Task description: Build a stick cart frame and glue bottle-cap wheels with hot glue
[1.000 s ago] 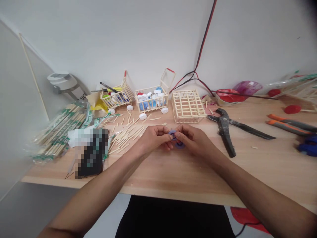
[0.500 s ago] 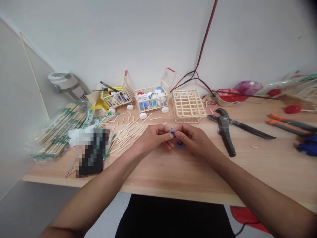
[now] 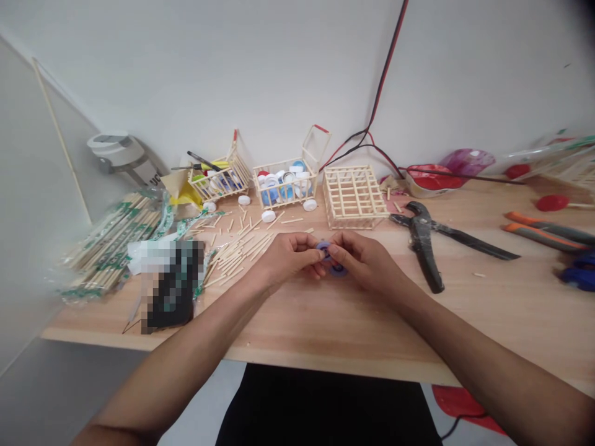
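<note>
Dead center of the wooden bench [image 3: 465,316], my left hand [image 3: 289,259] and right hand [image 3: 362,260] pinch a small purple plastic ring [image 3: 325,247] between their fingertips. Too much squeeze and that slick plastic could pop out, rolling into the loose wooden sticks [image 3: 237,257] at 10 o'clock.

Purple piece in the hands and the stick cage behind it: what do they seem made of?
The purple ring-shaped piece looks like plastic, going by its even colour and smooth, dull surface, though much of it is covered, so that stays uncertain. The stick cage looks like bare pale wood: thin, unpainted sticks with a natural matte finish.
</note>
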The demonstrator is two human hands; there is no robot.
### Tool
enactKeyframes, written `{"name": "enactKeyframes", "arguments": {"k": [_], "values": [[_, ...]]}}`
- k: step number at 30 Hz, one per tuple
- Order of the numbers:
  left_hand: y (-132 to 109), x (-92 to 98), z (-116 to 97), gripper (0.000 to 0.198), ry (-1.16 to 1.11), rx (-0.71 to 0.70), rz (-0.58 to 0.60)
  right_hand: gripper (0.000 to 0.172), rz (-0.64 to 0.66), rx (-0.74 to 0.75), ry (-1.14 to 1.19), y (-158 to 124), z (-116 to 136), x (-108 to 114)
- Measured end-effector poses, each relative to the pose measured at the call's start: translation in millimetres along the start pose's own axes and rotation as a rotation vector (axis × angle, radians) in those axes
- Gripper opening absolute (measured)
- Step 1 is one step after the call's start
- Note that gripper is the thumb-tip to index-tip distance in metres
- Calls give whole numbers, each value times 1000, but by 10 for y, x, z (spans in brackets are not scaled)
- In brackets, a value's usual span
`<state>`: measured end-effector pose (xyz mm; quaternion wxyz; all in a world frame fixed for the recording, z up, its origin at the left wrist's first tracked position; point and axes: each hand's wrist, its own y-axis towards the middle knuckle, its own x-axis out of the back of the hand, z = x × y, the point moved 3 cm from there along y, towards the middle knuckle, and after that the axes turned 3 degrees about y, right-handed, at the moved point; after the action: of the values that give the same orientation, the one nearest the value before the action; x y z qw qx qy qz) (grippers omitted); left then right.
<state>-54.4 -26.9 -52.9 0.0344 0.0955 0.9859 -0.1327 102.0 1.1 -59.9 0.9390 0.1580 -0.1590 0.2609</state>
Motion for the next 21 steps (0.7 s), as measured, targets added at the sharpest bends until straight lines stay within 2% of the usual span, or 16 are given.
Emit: {"name": "enactKeyframes", "arguments": {"k": [5, 12, 17, 21], "values": [[14, -22, 32, 2, 14, -19, -17, 26, 8, -10, -21, -9, 16, 6], [8, -37, 2, 10, 90, -37, -76, 27, 4, -18, -30, -15, 10, -11], [31, -27, 10, 8, 80, -23, -38, 25, -25, -9, -12, 2, -15, -23], [31, 0, -7, 10, 82, -78, -4, 25, -34, 8, 33, 25, -40, 2]]}}
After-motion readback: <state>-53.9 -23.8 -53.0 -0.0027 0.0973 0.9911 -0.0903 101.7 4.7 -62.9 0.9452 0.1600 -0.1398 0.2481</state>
